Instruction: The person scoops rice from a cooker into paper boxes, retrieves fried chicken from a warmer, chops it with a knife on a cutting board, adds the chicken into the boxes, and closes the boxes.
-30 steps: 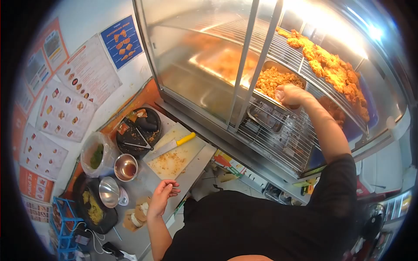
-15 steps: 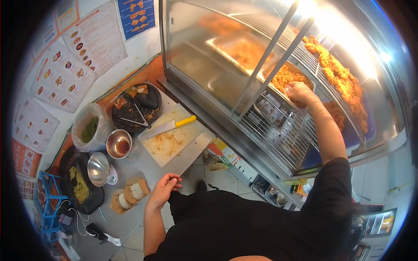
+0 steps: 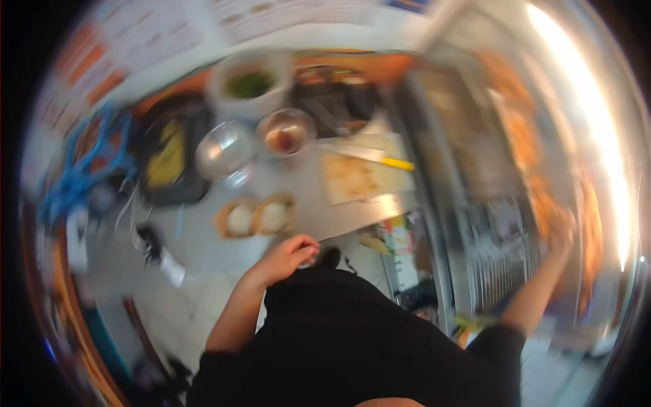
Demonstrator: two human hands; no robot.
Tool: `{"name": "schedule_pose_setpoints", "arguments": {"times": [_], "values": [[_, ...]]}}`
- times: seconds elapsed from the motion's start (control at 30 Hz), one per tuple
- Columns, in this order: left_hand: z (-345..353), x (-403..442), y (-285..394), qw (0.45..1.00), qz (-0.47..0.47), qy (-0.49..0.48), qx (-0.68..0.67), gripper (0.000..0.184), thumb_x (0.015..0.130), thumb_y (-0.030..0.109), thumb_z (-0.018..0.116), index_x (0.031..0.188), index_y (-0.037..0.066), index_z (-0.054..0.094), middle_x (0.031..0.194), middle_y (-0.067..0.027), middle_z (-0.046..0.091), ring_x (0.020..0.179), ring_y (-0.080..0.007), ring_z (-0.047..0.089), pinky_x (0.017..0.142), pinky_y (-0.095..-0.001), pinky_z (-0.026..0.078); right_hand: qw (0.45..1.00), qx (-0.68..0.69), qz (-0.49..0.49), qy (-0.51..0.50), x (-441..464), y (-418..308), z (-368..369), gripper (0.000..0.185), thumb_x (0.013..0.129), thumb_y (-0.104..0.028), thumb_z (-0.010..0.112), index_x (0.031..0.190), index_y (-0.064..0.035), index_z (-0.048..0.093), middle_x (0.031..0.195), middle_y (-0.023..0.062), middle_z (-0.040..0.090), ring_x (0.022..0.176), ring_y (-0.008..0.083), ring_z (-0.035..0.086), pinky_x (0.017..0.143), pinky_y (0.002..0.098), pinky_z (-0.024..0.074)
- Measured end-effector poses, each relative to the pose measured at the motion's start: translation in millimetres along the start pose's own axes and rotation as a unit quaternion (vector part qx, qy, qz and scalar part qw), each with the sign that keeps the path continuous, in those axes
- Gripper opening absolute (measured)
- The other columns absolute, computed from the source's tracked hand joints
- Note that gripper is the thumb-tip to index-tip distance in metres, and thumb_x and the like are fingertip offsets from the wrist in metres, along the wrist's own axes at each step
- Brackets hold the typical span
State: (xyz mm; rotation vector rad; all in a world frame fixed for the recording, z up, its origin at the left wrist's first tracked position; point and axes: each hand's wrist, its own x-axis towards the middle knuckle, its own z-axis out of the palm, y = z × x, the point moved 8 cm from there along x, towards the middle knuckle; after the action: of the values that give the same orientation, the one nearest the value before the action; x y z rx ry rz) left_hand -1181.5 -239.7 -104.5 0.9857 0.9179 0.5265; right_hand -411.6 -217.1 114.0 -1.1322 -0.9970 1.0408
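Observation:
My right hand (image 3: 559, 230) reaches into the lit display case beside the fried food (image 3: 539, 203). Motion blur hides its fingers and anything in them. My left hand (image 3: 291, 258) hovers at the counter edge, its fingers loosely bent and nothing seen in them. Just beyond it on the counter stands an open brown cardboard box (image 3: 230, 224) with two white rounded mounds, which look like rice. A cutting board (image 3: 332, 186) with brown crumbs lies farther right, and a yellow-handled knife (image 3: 397, 163) rests across it.
Two metal bowls, one shiny (image 3: 224, 152) and one with reddish liquid (image 3: 286, 136), stand behind the box. Around them are a bag-lined tub with greens (image 3: 249, 85), a dark mortar (image 3: 336, 102), a black tray with yellow-green food (image 3: 166, 159) and a blue rack (image 3: 95, 159). A wire rack (image 3: 502, 271) lies inside the case.
My view has swung toward the counter, so the display case now sits farther right and the picture is blurred. My right hand is still inside the case; my left stays near the counter edge.

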Motion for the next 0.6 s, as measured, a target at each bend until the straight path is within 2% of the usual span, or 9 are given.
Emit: {"name": "schedule_pose_setpoints", "arguments": {"times": [0.1,0.17,0.27,0.3,0.33,0.37,0.43,0.57,0.6], "values": [[-61,-40,-10,0.994,0.014,0.1,-0.041,0.022,0.097,0.019,0.05,0.111,0.003,0.056,0.099,-0.0044,0.059,0.086,-0.0118,0.058,0.078,-0.027,0.047,0.99,0.041,-0.035,0.131,-6,20,117,0.029,0.101,-0.023,0.043,0.119,-0.0013,0.051,0.124,0.0125,0.056,0.119,0.0238,0.052,0.1,0.0352,0.0485],[-92,-70,-15,0.987,0.01,0.148,-0.065,0.022,0.097,0.02,0.051,0.11,0.003,0.056,0.097,-0.0041,0.059,0.085,-0.0115,0.058,0.077,-0.0267,0.047,0.998,0.005,0.045,-0.035,5,61,289,0.03,0.099,-0.024,0.048,0.118,-0.0012,0.052,0.121,0.0116,0.057,0.118,0.0223,0.052,0.097,0.0334,0.0492],[-139,-108,-26,0.982,-0.011,0.174,-0.069,0.021,0.097,0.021,0.05,0.11,0.006,0.055,0.104,-0.0037,0.059,0.089,-0.0127,0.059,0.077,-0.0271,0.047,0.98,-0.03,0.161,-0.114,-1,137,503,0.032,0.093,-0.025,0.058,0.118,-0.0061,0.056,0.116,0.0089,0.061,0.106,0.0195,0.057,0.083,0.0311,0.0493],[-156,-120,-27,0.977,-0.003,0.211,-0.043,0.021,0.097,0.021,0.05,0.111,0.005,0.055,0.104,-0.0038,0.059,0.089,-0.0127,0.059,0.077,-0.027,0.046,0.973,-0.027,0.184,-0.136,-4,165,560,0.03,0.092,-0.025,0.059,0.116,-0.0075,0.057,0.114,0.0079,0.061,0.102,0.0192,0.058,0.085,0.033,0.0481],[-170,-131,-27,0.969,0.004,0.246,-0.016,0.022,0.097,0.021,0.05,0.111,0.005,0.055,0.105,-0.0039,0.06,0.09,-0.0127,0.059,0.077,-0.027,0.046,0.94,0.024,0.212,-0.266,1,201,616,0.027,0.093,-0.023,0.058,0.115,-0.0069,0.057,0.111,0.0068,0.061,0.102,0.0188,0.058,0.088,0.0349,0.047],[-176,-141,-24,0.97,0.004,0.244,-0.018,0.022,0.097,0.021,0.05,0.111,0.005,0.055,0.105,-0.0039,0.06,0.09,-0.0127,0.059,0.077,-0.027,0.046,0.929,-0.014,0.28,-0.241,4,239,655,0.023,0.093,-0.02,0.057,0.112,-0.0065,0.057,0.109,0.006,0.061,0.102,0.0184,0.058,0.09,0.0361,0.0461],[-191,-174,-4,0.948,0.031,0.316,0.014,0.023,0.097,0.022,0.049,0.112,0.005,0.055,0.104,-0.0041,0.06,0.091,-0.0129,0.058,0.078,-0.0271,0.045,0.902,0.026,0.297,-0.313,11,301,737,0.02,0.092,-0.017,0.059,0.108,-0.0054,0.059,0.108,0.0052,0.06,0.102,0.0176,0.057,0.087,0.0375,0.0478],[-200,-223,-24,0.919,0.051,0.386,-0.062,0.025,0.098,0.023,0.049,0.113,0.004,0.055,0.104,-0.0047,0.061,0.092,-0.013,0.058,0.081,-0.0268,0.045,0.89,-0.038,0.235,-0.39,32,395,831,0.028,0.088,-0.024,0.063,0.107,-0.0036,0.062,0.1,0.0076,0.066,0.093,0.0217,0.063,0.082,0.0354,0.0503],[-202,-234,-36,0.913,0.039,0.402,-0.054,0.025,0.099,0.023,0.049,0.113,0.004,0.056,0.105,-0.0051,0.062,0.091,-0.013,0.059,0.081,-0.0271,0.046,0.88,-0.238,0.136,-0.387,32,395,843,0.034,0.086,-0.028,0.065,0.108,-0.0019,0.063,0.1,0.011,0.067,0.092,0.025,0.065,0.082,0.0358,0.0504]]}}
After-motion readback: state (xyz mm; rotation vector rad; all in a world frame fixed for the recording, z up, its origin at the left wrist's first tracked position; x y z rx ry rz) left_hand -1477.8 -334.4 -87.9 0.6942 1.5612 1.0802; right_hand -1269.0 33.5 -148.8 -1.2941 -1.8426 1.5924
